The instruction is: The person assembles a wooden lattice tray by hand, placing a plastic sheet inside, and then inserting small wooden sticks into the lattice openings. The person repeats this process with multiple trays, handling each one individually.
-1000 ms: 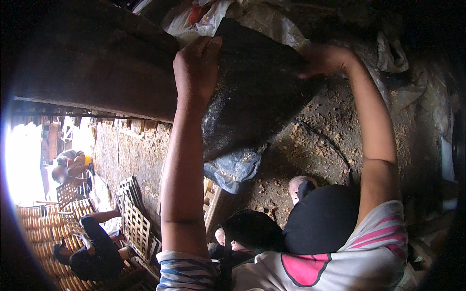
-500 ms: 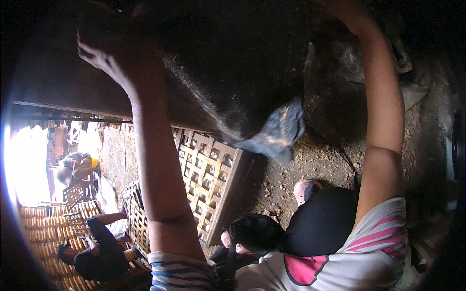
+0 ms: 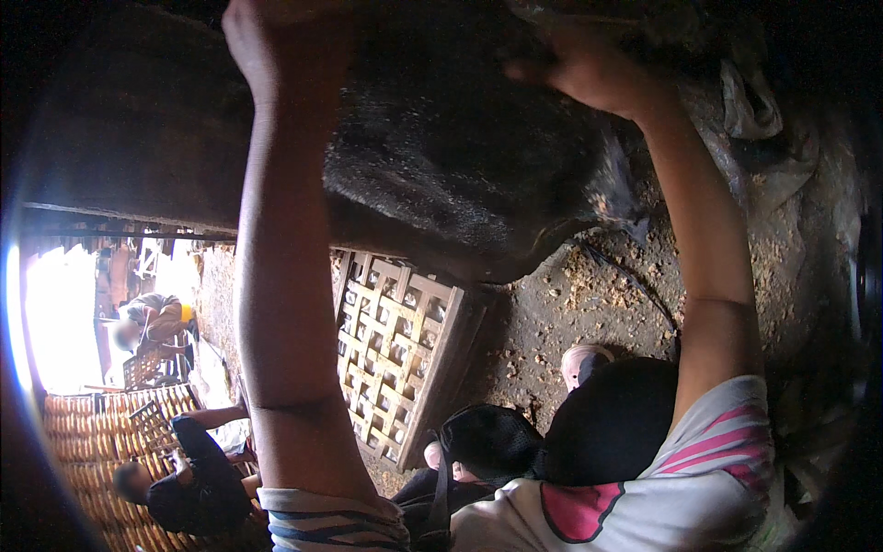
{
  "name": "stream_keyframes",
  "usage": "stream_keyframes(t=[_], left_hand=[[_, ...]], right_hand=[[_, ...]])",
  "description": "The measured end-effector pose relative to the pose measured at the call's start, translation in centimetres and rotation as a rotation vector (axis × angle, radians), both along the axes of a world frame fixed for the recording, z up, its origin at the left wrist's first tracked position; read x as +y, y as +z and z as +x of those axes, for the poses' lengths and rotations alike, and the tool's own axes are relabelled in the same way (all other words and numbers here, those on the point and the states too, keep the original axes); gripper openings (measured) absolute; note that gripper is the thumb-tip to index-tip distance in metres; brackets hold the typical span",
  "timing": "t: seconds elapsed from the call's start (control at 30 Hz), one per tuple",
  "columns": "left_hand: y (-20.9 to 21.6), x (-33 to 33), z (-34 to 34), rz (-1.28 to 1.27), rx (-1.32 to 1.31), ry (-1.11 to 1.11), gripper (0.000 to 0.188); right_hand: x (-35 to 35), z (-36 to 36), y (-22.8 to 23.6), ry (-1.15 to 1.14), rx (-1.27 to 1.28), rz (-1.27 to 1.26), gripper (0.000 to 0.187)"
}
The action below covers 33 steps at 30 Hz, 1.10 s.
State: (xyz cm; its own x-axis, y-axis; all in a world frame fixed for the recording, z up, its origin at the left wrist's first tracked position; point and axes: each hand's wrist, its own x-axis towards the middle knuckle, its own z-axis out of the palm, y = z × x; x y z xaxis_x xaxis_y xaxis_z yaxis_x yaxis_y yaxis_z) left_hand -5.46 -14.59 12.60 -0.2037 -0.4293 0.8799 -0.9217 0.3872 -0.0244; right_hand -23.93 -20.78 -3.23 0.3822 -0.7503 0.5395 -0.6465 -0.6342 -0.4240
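Observation:
A large dark sheet (image 3: 441, 166), black with a worn, dusty surface, spreads in front of me below my raised arms. My left hand (image 3: 267, 37) is over its far left part, at the upper edge of the picture; its fingers are lost in shadow and beyond the frame. My right hand (image 3: 598, 74) reaches in over the far right part, thumb stretched out to the left and apart from the fingers, with nothing plainly held. Under my right forearm, a bluish-grey piece of material (image 3: 614, 189) shows at the sheet's right edge.
A woven bamboo lattice crate (image 3: 391, 354) stands left of my legs. Brown crumbs litter the ground (image 3: 552, 317). Crumpled plastic sheeting (image 3: 750, 106) lies at the far right. Two other people, one seated (image 3: 198, 478) and one bending (image 3: 156, 322), are at the left beside slatted bamboo (image 3: 83, 460).
My left hand has gone up and to the right. My right hand has come left and nearer. The dark sheet's edge and the bluish-grey material have shifted right.

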Motion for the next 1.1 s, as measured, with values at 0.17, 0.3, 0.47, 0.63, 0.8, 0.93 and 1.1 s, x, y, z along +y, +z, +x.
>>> stream_keyframes(t=[0.17, 0.3, 0.47, 0.63, 0.8, 0.93, 1.1], left_hand=[[0.6, -1.5, 1.8, 0.075, 0.210, -0.145, 0.018], [-0.7, -2.5, 2.4, -0.026, 0.171, -0.163, 0.022], [1.9, -3.7, 5.6, -0.083, 0.190, -0.167, 0.022], [5.1, -5.1, 12.7, -0.409, -0.593, 0.142, 0.012], [4.1, -4.9, 14.4, -0.406, -0.553, 0.201, 0.012], [3.8, -3.9, 14.0, -0.361, -0.388, 0.200, 0.014], [3.9, -2.2, 14.2, -0.309, -0.266, 0.208, 0.019]], right_hand=[[2.7, -5.8, -1.0, 0.028, 0.710, 0.515, 0.051], [1.7, -2.9, -0.8, 0.178, -0.094, 0.126, 0.063], [0.9, -2.0, -5.1, 0.035, -0.013, 0.447, 0.071], [-1.1, -7.1, -11.8, 0.150, 0.322, 0.414, 0.075], [-0.2, -2.6, -4.5, 0.049, -0.053, 0.657, 0.074], [-0.6, -3.9, -8.8, -0.024, 0.101, 0.494, 0.067], [0.0, -4.9, -10.2, 0.033, 0.041, 0.184, 0.061]])
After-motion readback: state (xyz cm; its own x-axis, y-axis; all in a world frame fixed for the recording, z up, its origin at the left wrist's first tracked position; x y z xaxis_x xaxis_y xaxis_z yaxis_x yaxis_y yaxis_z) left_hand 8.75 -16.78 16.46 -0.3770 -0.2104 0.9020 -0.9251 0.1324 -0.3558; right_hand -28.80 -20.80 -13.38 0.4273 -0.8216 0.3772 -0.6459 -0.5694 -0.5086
